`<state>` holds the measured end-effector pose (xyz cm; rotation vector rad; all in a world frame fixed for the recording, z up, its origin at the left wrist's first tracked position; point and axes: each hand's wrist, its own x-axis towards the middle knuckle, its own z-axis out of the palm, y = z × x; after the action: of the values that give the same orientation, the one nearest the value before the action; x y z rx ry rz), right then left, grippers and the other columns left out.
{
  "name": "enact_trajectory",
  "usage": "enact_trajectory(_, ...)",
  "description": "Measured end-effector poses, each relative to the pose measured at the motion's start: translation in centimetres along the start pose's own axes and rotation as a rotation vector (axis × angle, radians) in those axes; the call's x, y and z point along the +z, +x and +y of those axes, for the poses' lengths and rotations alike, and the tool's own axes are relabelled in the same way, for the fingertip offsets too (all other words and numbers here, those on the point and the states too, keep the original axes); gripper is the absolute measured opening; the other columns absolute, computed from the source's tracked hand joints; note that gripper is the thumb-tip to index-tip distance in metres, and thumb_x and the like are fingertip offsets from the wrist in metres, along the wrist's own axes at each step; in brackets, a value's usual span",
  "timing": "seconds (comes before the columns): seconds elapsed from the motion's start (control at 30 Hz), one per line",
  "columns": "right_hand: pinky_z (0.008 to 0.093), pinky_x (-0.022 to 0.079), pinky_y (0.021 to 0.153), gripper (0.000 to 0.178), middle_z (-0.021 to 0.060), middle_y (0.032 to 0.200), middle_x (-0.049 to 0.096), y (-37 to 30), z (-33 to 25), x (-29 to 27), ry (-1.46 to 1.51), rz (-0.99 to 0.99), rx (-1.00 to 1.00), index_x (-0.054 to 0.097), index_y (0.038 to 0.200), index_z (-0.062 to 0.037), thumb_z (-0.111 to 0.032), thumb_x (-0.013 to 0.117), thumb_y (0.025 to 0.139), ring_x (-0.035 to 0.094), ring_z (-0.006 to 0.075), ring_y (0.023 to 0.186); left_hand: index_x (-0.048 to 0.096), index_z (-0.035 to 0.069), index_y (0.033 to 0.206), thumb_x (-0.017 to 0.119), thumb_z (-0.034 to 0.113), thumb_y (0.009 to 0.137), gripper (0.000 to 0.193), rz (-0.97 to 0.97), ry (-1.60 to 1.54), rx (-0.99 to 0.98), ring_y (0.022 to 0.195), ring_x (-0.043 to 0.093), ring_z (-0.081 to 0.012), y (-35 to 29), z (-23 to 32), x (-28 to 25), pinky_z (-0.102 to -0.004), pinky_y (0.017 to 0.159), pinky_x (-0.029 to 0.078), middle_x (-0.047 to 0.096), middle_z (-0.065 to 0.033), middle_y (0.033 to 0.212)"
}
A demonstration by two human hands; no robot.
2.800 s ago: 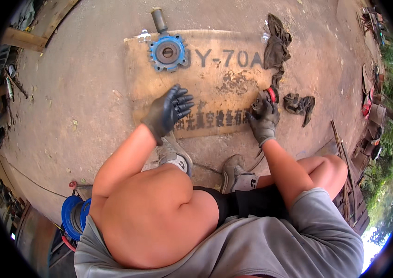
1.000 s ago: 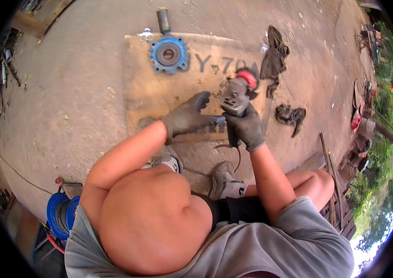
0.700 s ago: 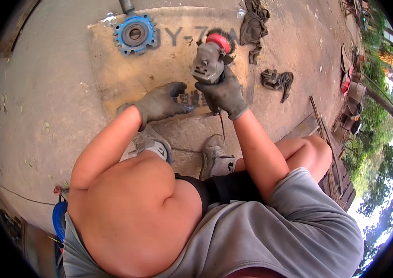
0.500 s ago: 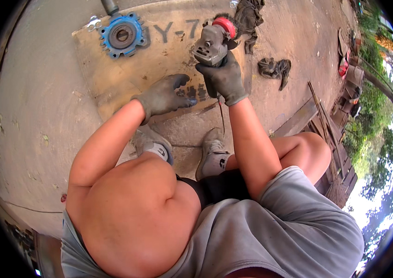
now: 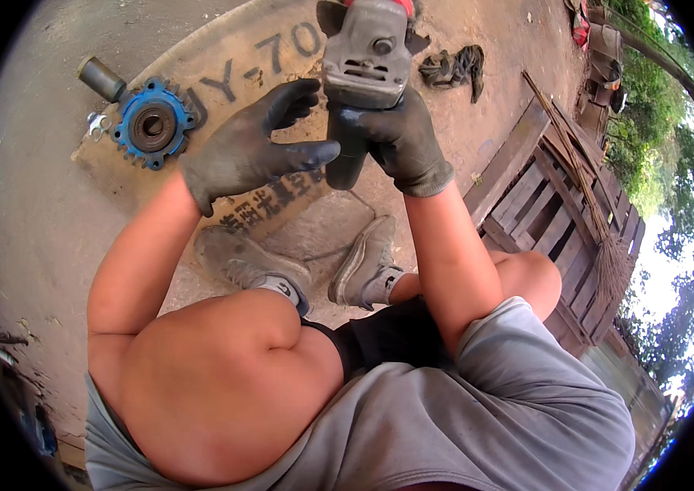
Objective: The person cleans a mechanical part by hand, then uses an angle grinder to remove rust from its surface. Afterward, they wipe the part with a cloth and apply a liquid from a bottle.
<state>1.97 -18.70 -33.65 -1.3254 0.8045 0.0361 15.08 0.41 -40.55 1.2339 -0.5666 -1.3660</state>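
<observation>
In a dark work glove, my right hand (image 5: 404, 141) is wrapped round the body of an angle grinder (image 5: 370, 56), raised in front of me. The grinder's grey head points away, and a red part shows at the top edge of the picture. My left hand (image 5: 253, 147), gloved too, is open beside the tool, its thumb and fingers apart. A gap shows between it and the grinder. Farther left, a blue toothed gear-like part (image 5: 153, 124) with a dark round centre lies on a tan board (image 5: 236, 61).
A dark metal cylinder (image 5: 103, 79) and a small silvery metal piece (image 5: 99, 124) lie by the blue part. A crumpled dark rag (image 5: 455, 72) is on the ground at right. Beyond my knee, a twig broom (image 5: 609, 262) leans on a wooden pallet (image 5: 539, 200).
The grinder has come closer to the camera and higher in the picture. My left hand has risen toward it and opened wider. The view has shifted, with the blue part now lower and farther left.
</observation>
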Motion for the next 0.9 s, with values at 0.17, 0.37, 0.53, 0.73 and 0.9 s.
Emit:
enact_trajectory(0.17,0.0363,0.059,0.095,0.047,0.0131,0.114,0.076,0.2,-1.7,4.6,0.495,-0.084,0.082,0.067,0.131,0.0049,-0.027,0.076,0.097,0.073,0.0214,0.103,0.053,0.001,0.154,0.083,0.052,0.096,0.083,0.016,-0.446,-0.111,0.130,0.061,-0.0169,-1.0,3.9,0.5,-0.0349,0.111,0.049,0.067,-0.0095,0.139)
enact_trajectory(0.37,0.0383,0.059,0.082,0.058,0.0170,0.098,0.078,-1.8,-0.4,4.0,-0.225,-0.057,0.313,0.073,0.121,0.0062,-0.048,0.068,0.100,0.075,0.0243,0.089,0.063,0.005,0.140,0.072,0.044,0.106,0.052,-0.063,-0.929,-0.260,0.117,0.068,-0.0180,-2.4,-0.5,3.1,-0.0355,0.103,0.057,0.070,-0.0068,0.126)
enact_trajectory(0.53,0.0481,0.058,0.086,0.058,0.0324,0.107,0.072,-6.1,1.2,4.9,-0.810,-0.122,0.068,0.062,0.137,0.0081,-0.039,0.065,0.103,0.073,0.0492,0.099,0.067,0.005,0.132,0.075,0.040,0.105,0.045,0.002,-1.284,-0.233,0.110,0.070,-0.0175,-3.4,-5.8,6.8,-0.0350,0.098,0.058,0.072,-0.0072,0.119)
enact_trajectory(0.73,0.0519,0.057,0.089,0.096,0.0332,0.120,0.065,-12.2,4.5,4.5,-1.011,-0.362,-0.563,0.041,0.160,0.0003,-0.022,0.090,0.081,0.068,0.0496,0.102,0.067,0.002,0.119,0.082,0.030,0.099,0.038,0.496,-1.030,-0.207,0.094,0.074,-0.0218,-3.8,-4.7,6.1,-0.0371,0.084,0.064,0.074,-0.0102,0.102)
enact_trajectory(0.9,0.0479,0.061,0.091,0.090,0.0305,0.138,0.066,-12.9,6.4,1.3,-1.092,-0.483,-0.584,0.057,0.153,-0.0010,-0.019,0.097,0.074,0.071,0.0474,0.110,0.067,0.002,0.115,0.082,0.024,0.098,0.033,0.589,-1.055,-0.108,0.078,0.072,-0.0212,-5.9,-4.1,7.8,-0.0372,0.070,0.062,0.072,-0.0099,0.094)
